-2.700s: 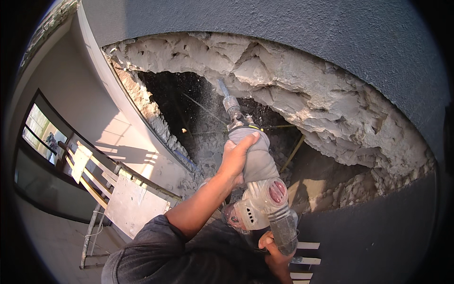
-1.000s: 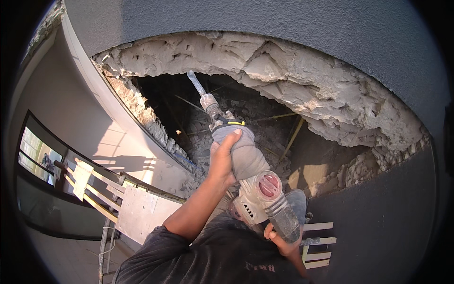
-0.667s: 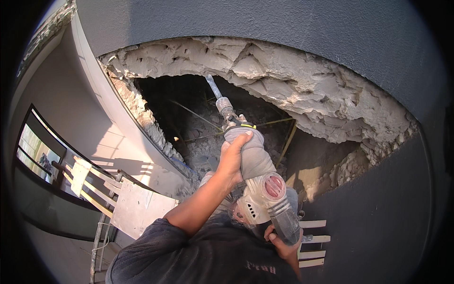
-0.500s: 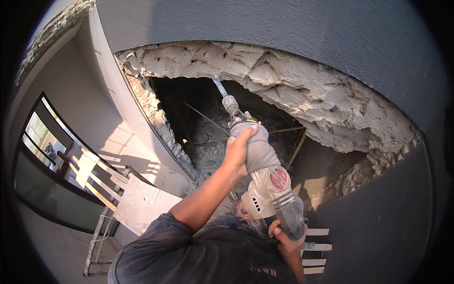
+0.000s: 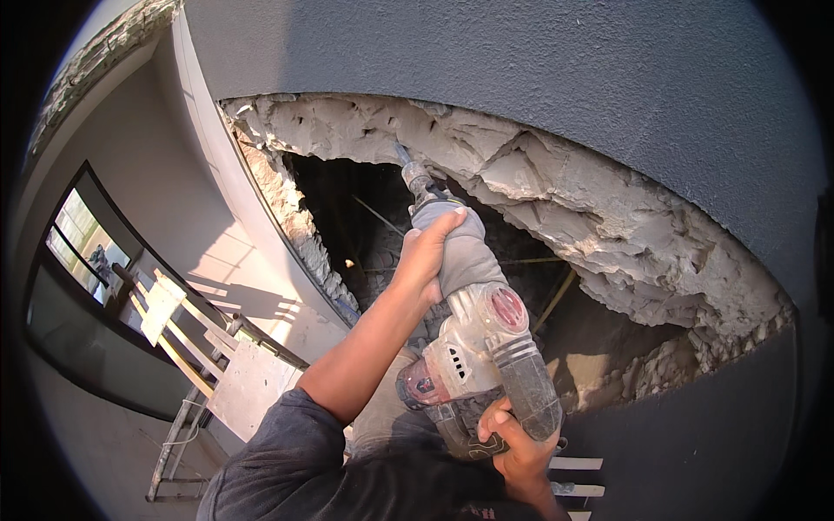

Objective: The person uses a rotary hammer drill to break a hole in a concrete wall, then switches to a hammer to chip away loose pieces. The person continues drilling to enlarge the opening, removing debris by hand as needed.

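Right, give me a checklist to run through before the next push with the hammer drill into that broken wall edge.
1. Left hand wrapped round the front barrel of the hammer drill: ok.
2. Right hand in a firm grip on the rear handle: ok.
3. Chisel bit meeting the broken plaster edge: ok; the tip sits at the upper rim of the hole.
4. Gloves on both hands: not ok, both are bare.
5. Cracked chunks above the bit holding firm: cannot tell.
6. Footing on the wooden scaffold to the lower left: cannot tell, feet are out of view.
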A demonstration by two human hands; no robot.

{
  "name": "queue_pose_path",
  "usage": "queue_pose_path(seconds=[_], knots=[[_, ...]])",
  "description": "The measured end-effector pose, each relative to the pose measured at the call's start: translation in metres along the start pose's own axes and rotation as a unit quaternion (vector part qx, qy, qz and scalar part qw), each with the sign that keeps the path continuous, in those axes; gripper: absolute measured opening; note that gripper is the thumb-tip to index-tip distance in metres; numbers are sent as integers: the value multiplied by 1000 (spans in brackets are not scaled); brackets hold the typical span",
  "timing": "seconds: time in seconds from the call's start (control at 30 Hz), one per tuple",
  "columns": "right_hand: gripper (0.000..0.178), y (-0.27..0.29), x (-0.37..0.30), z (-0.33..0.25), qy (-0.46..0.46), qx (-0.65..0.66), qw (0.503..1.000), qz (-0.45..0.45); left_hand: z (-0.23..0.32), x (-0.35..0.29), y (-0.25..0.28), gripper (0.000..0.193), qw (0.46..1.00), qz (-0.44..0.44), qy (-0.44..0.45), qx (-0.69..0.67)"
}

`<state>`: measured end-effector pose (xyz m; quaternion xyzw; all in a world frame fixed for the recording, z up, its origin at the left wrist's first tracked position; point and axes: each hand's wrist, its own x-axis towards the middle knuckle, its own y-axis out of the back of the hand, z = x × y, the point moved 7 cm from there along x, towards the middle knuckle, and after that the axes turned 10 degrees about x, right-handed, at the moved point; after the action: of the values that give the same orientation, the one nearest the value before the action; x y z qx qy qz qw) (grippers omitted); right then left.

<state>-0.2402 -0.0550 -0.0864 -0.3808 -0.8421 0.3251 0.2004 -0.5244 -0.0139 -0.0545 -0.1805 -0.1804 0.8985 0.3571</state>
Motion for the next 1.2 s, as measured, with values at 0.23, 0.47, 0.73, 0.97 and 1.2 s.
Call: queue_pose_path(seconds=[0.23,0.47,0.73,0.97,1.2], knots=[[10,20,19,-5,-25,-56,998,10,-5,9,-7,53,1000,13,10,-15],[10,8,26,-7,-14,-71,997,-38,3,18,-5,49,999,15,14,-29],[7,-2,16,3,-12,-98,994,-44,9,7,3,54,1000,16,11,-4],[10,1,17,7,7,-58,998,-21,3,14,-2,53,1000,9,7,-21],[11,-11,14,-2,4,-94,994,-46,5,21,11,47,999,-4,32,-6]])
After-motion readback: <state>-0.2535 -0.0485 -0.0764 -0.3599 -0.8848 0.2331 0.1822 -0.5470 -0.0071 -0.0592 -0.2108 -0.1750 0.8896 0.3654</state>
